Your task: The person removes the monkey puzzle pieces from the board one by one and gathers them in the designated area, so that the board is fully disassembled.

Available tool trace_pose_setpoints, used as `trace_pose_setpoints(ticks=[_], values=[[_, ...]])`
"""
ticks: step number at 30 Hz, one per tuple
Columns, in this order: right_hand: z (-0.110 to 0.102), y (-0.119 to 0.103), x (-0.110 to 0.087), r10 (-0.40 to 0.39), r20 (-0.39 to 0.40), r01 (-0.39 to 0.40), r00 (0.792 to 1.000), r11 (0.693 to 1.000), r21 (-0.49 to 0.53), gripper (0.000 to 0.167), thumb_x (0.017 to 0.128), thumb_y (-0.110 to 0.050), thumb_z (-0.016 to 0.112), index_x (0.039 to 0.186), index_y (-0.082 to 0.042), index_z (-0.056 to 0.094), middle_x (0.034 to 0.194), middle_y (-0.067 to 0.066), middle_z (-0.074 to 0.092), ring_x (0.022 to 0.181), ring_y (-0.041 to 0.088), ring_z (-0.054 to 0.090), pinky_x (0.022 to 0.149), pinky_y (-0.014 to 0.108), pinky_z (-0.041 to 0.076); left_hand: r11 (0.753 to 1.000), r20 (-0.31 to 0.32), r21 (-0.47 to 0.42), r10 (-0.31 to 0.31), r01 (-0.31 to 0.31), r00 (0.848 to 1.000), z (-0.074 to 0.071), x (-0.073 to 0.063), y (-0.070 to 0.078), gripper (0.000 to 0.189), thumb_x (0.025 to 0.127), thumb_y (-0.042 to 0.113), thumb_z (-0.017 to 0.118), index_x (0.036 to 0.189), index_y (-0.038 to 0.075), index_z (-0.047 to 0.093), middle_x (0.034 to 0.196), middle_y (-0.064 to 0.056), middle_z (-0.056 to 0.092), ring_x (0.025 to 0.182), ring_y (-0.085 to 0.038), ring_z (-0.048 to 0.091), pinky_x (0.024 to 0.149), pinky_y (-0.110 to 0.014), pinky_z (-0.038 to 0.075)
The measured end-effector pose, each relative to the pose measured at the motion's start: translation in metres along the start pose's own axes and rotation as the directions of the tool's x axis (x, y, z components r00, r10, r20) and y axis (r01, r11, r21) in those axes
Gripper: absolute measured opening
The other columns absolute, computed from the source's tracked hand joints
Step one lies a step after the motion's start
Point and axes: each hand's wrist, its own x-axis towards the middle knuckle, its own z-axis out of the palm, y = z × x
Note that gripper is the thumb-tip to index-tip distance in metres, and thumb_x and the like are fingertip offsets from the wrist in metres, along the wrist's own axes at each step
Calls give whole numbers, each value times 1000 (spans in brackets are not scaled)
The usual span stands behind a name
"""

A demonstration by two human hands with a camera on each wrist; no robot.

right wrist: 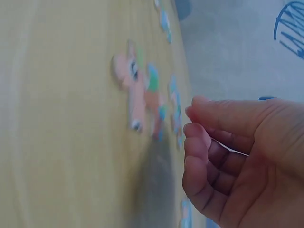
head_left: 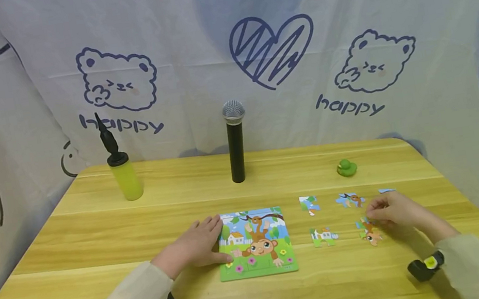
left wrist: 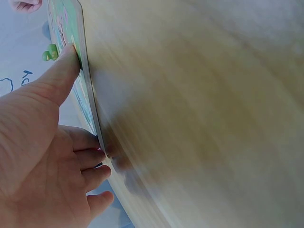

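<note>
My left hand (head_left: 200, 244) rests at the left edge of a square jigsaw puzzle board (head_left: 263, 258) printed with a hanging monkey. Its thumb (left wrist: 66, 66) lies on the board's face while the other fingers reach past the edge. My right hand (head_left: 392, 211) hovers beside a loose monkey-face puzzle piece (head_left: 371, 234). Thumb and index fingertips are close together with a small gap, and nothing shows between them. In the right wrist view that piece (right wrist: 135, 90) lies flat on the table, apart from the fingers.
More puzzle pieces lie right of the board: a leafy corner (head_left: 308, 204), a house piece (head_left: 324, 236), a branch piece (head_left: 352, 199) and a blue one (head_left: 386, 190) partly behind my right hand. Farther back stand a yellow hand pump (head_left: 127, 180), a microphone (head_left: 235, 145) and a green rubber duck (head_left: 346, 168).
</note>
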Motion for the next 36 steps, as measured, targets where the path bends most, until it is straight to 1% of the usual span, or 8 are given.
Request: trace_pose_setpoints(ticks=[4, 9, 11, 15, 21, 26, 32, 36], values=[[4, -14, 5, -12, -25, 12, 1000, 1000, -27, 23, 90, -17, 60, 99, 4, 62, 64, 4, 48, 50, 13, 41, 44, 25, 38, 1000, -1, 4, 1, -1, 1000, 1, 1, -1, 89, 84, 54, 56, 141, -7, 26, 148, -21, 19, 135, -35, 16, 109, -48, 12], [17, -33, 14, -59, -25, 58, 998, 998, -37, 28, 90, -21, 61, 106, 2, 61, 84, 8, 55, 67, 22, 50, 55, 31, 46, 1000, 1, 7, 0, 0, 1000, 2, 1, -1, 89, 84, 55, 56, 141, -7, 26, 148, -21, 18, 135, -35, 15, 109, -48, 12], [23, -40, 19, -95, -21, 93, 995, 994, -52, 28, 90, -22, 61, 106, 1, 62, 87, 7, 56, 73, 23, 50, 58, 31, 47, 1000, 2, 8, 0, 0, 1000, 1, 1, -1, 89, 84, 55, 56, 141, -7, 26, 148, -21, 18, 135, -35, 15, 109, -48, 12], [37, -57, 28, -169, 2, 169, 986, 983, -73, 24, 89, -20, 62, 104, 0, 63, 86, 4, 56, 74, 20, 50, 59, 28, 46, 1000, 5, 5, -3, 3, 1000, 1, 0, 0, 89, 84, 54, 56, 141, -7, 25, 148, -21, 18, 135, -35, 15, 109, -48, 11], [60, -83, 40, -251, 79, 256, 965, 965, -51, 18, 88, -13, 62, 99, 1, 64, 80, 2, 56, 65, 17, 48, 55, 26, 44, 1000, 8, 8, -10, 10, 1000, 0, 1, 0, 89, 84, 55, 56, 141, -6, 25, 149, -20, 18, 135, -34, 15, 109, -47, 11], [80, -99, 49, -297, 129, 309, 946, 947, -84, 17, 87, -12, 63, 100, -1, 64, 79, -1, 56, 63, 14, 50, 55, 26, 46, 1000, 1, 16, -5, 5, 1000, 2, 2, -1, 89, 84, 55, 55, 141, -6, 26, 148, -20, 19, 135, -35, 16, 109, -48, 12], [102, -110, 59, -330, 196, 353, 923, 930, -99, 18, 86, -11, 66, 101, -4, 63, 79, -3, 55, 66, 13, 53, 59, 27, 48, 1000, -3, 24, 1, -1, 1000, 2, 2, -1, 90, 84, 56, 55, 141, -7, 26, 148, -20, 19, 135, -35, 16, 109, -48, 12], [115, -115, 64, -342, 212, 380, 915, 908, -175, 18, 85, -13, 67, 102, -7, 64, 83, -3, 55, 66, 11, 50, 59, 26, 46, 1000, 0, 21, -1, 1, 1000, 1, 2, -1, 90, 84, 55, 55, 141, -7, 26, 148, -20, 19, 135, -35, 16, 109, -48, 12]])
